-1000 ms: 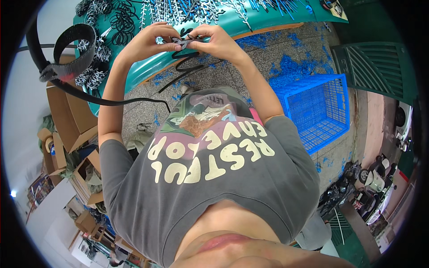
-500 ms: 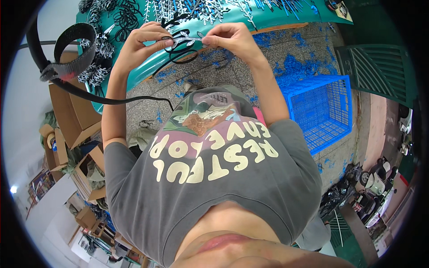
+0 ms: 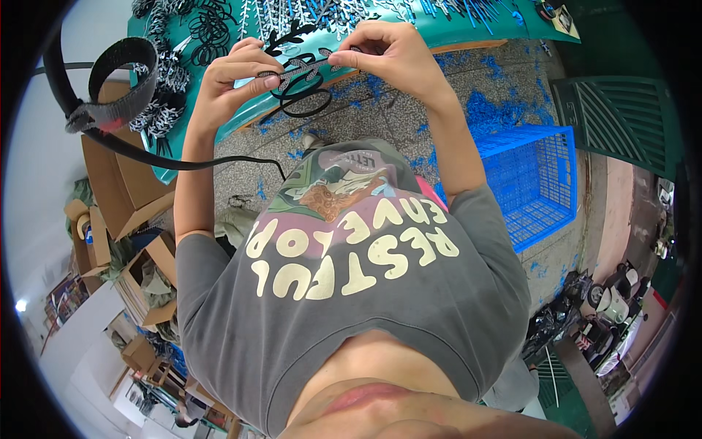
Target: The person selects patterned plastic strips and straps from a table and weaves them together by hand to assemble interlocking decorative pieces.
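Note:
A slim leafy sprig, grey and glittery with small leaves, is stretched between my two hands above the table's near edge. My left hand pinches its left end between thumb and fingers. The other end is in the pinch of my right hand, fingers curled. Black leaf-shaped strips stick up behind the sprig, near my left hand. Below it hangs a looped black band, seemingly joined to it; my fingers cover where they meet.
On the green-covered table lie silver leafy sprigs, black coils and blue sticks. A blue crate stands on the floor at right, near blue scraps. Cardboard boxes are at left; a black strap crosses the view there.
My right hand has moved slightly up and right, my left slightly down. The sprig now slants up to the right and looks darker; the black loop has shifted right.

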Demonstrator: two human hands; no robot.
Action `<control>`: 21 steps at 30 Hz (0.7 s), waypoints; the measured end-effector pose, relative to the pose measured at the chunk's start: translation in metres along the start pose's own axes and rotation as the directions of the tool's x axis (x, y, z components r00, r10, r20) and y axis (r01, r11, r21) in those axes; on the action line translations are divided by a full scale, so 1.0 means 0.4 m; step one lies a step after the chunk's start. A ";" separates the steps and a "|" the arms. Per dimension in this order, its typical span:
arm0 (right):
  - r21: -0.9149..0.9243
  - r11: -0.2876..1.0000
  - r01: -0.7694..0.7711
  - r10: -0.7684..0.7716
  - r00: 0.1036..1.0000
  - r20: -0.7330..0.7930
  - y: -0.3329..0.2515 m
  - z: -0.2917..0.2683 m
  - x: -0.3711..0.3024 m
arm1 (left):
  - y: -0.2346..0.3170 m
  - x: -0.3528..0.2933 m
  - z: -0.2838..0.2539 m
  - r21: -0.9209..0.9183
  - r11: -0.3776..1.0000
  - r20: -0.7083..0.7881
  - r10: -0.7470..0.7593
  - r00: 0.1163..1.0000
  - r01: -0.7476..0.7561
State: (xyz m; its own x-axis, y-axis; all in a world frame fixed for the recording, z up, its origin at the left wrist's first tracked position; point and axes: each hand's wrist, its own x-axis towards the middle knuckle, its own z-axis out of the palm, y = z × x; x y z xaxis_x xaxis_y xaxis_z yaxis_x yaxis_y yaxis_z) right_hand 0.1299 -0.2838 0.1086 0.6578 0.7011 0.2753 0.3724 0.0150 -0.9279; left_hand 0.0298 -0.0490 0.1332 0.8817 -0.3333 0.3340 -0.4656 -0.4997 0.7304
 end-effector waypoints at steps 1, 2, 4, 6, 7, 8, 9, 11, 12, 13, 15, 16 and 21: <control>0.005 1.000 0.005 -0.005 1.000 0.015 -0.001 0.001 0.001 | 0.001 -0.002 0.000 -0.030 1.000 0.000 0.004 1.000 -0.004; 0.005 1.000 0.004 -0.004 1.000 0.015 -0.003 0.001 0.001 | 0.002 -0.003 0.000 -0.061 0.998 0.001 0.007 1.000 -0.007; 0.005 1.000 -0.004 0.003 0.999 0.046 -0.009 0.002 0.003 | 0.010 -0.003 -0.002 -0.084 0.996 0.006 0.018 1.000 -0.017; -0.002 1.000 0.011 -0.011 0.997 0.073 -0.016 0.002 0.004 | 0.011 -0.003 -0.003 -0.107 0.994 0.012 0.028 1.000 -0.027; -0.009 1.000 0.026 -0.025 0.995 0.101 -0.019 0.002 0.005 | 0.008 -0.005 -0.004 -0.151 0.988 0.017 0.042 0.999 -0.038; -0.009 1.000 0.025 -0.024 0.995 0.100 -0.020 0.002 0.006 | 0.006 -0.006 -0.004 -0.194 0.980 0.022 0.055 0.998 -0.050; -0.026 0.999 0.025 -0.021 0.992 0.124 -0.020 0.002 0.007 | 0.004 -0.007 -0.005 -0.196 0.979 0.024 0.055 0.998 -0.050; -0.043 0.999 0.022 -0.016 0.989 0.146 -0.021 0.003 0.008 | 0.000 -0.006 -0.004 -0.262 0.963 0.034 0.077 0.996 -0.066; -0.036 0.999 -0.009 0.014 0.987 0.158 -0.023 0.006 0.009 | -0.001 -0.006 -0.002 -0.263 0.963 0.035 0.077 0.996 -0.065; -0.029 0.999 -0.040 0.045 0.984 0.170 -0.024 0.009 0.010 | -0.004 -0.006 0.001 -0.302 0.951 0.030 0.073 0.997 -0.061; -0.034 0.998 -0.053 0.059 0.979 0.196 -0.011 0.017 0.014 | -0.013 -0.007 0.008 -0.342 0.938 0.027 0.071 0.997 -0.057; -0.041 0.997 -0.066 0.073 0.972 0.223 0.000 0.021 0.017 | -0.019 -0.008 0.012 -0.364 0.931 0.034 0.047 0.998 -0.032; -0.253 0.958 -0.138 0.211 0.934 0.288 0.050 0.040 0.019 | -0.048 -0.028 0.035 -0.415 0.906 0.053 -0.072 0.996 0.088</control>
State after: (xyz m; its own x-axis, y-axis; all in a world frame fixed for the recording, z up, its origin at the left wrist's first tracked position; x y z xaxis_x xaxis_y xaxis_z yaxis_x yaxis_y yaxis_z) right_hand 0.1319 -0.2667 0.0879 0.5041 0.8636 -0.0108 0.4317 -0.2628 -0.8629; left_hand 0.0277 -0.0465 0.1070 0.9075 -0.3388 0.2484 -0.3126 -0.1497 0.9380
